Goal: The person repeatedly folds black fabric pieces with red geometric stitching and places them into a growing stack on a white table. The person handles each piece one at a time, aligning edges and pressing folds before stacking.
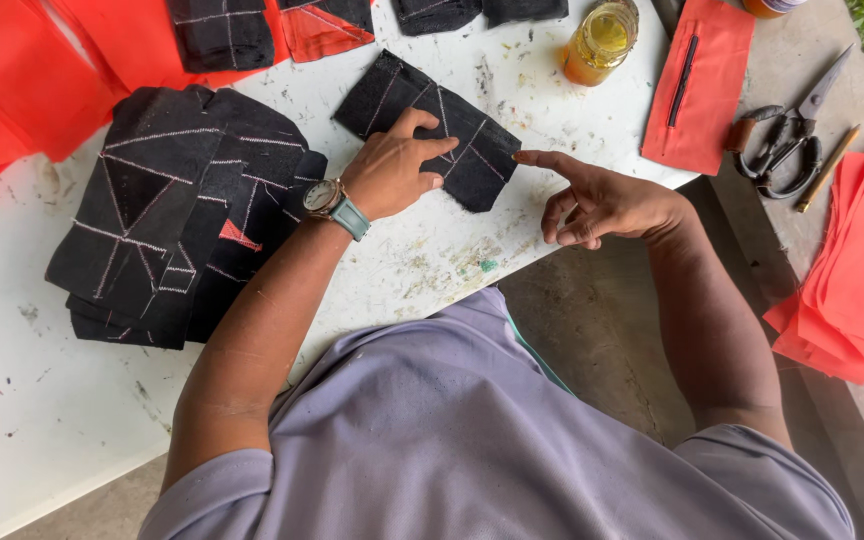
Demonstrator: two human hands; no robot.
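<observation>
Half black fabric piece [432,125] hidden under left hand [392,175].

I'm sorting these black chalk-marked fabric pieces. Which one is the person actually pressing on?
The single black piece lying alone mid-table: the left hand rests flat on it, and the right hand points at its edge. The stacked pieces lie untouched beside the wrist.

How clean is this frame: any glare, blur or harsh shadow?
Head view: soft even daylight and no hard shadows; the white table is bright but not blown out; left hand, black fabric piece and right hand are sharp; slight wide-angle bending at the edges.
</observation>
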